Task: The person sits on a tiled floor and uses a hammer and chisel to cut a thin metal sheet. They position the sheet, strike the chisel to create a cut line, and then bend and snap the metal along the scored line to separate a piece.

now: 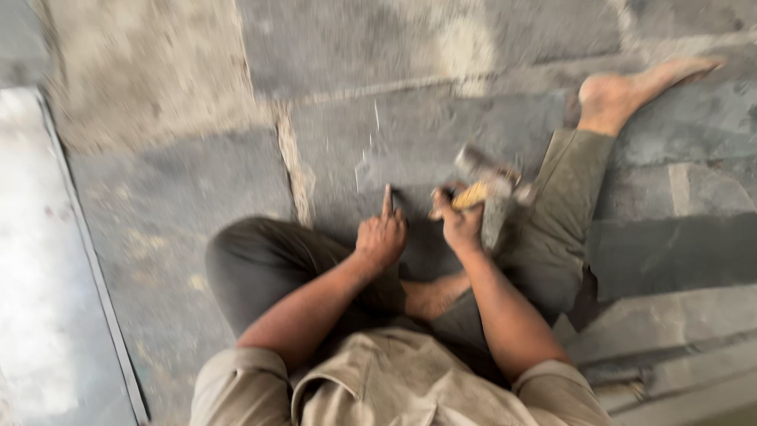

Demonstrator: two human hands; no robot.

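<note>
I sit on a grey stone floor (197, 205) with my legs folded. My left hand (382, 235) is curled, with its index finger pointing out and its tip touching a dark stone slab (441, 134) in front of me. My right hand (461, 221) is closed around the yellowish wooden handle of a hammer (485, 185), whose grey metal head sits just above the slab. The picture is blurred by motion, so fine detail on the slab is hard to make out.
My right leg stretches forward to a bare foot (631, 91) at the upper right. A pale flat sheet with a dark edge (47, 260) lies along the left. Stacked stone slabs (678, 339) sit at the lower right.
</note>
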